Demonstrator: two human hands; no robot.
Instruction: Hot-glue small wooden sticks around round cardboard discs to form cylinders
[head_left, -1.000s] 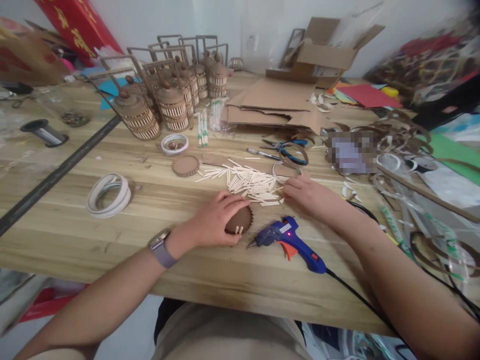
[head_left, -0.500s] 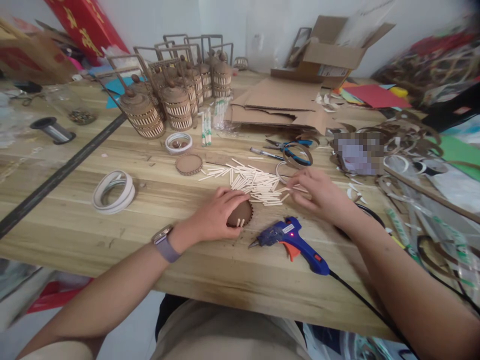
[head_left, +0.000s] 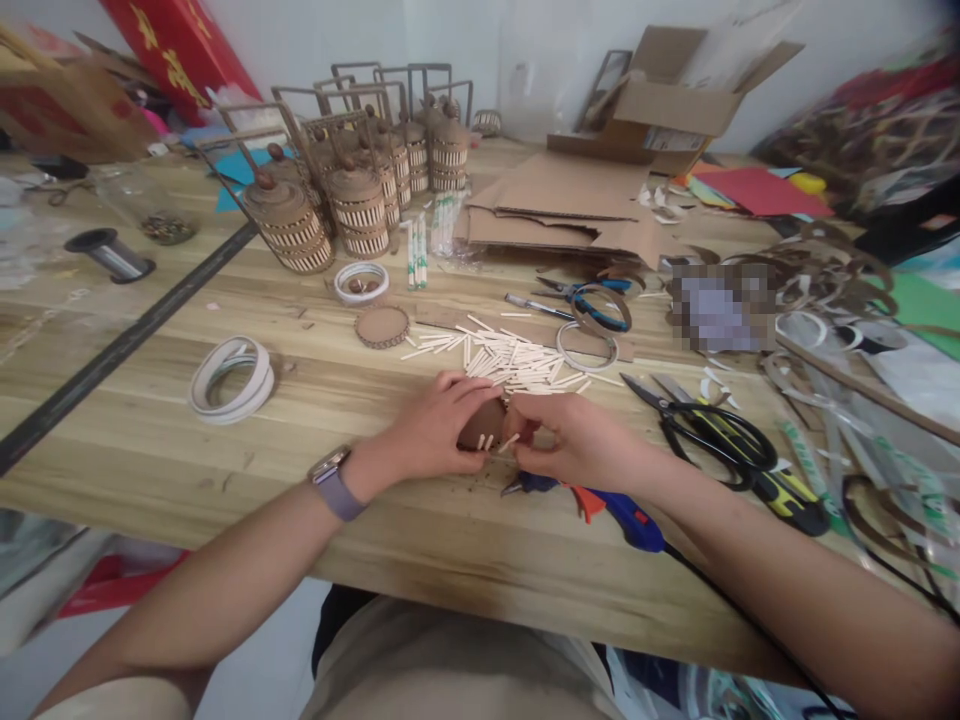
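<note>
My left hand (head_left: 435,430) is cupped over a brown cardboard disc (head_left: 484,427) that lies on the wooden table (head_left: 337,400), holding it in place. Two short pale sticks stand at the disc's near edge. My right hand (head_left: 570,440) pinches another small pale stick (head_left: 510,441) and holds it against that same edge. A pile of pale sticks (head_left: 510,360) lies just beyond both hands. The blue glue gun (head_left: 630,522) rests under my right wrist, partly hidden.
Black scissors (head_left: 705,425) lie to the right. Finished cardboard lanterns (head_left: 352,200) stand at the back, with a spare disc (head_left: 382,325) and white tape rings (head_left: 232,375) on the left. Flat cardboard (head_left: 562,210), pliers (head_left: 592,300) and cardboard strips crowd the right.
My right hand picked a stick from the pile and brought it back left to the disc's edge, now covering the glue gun. The left hand stayed on the disc.
</note>
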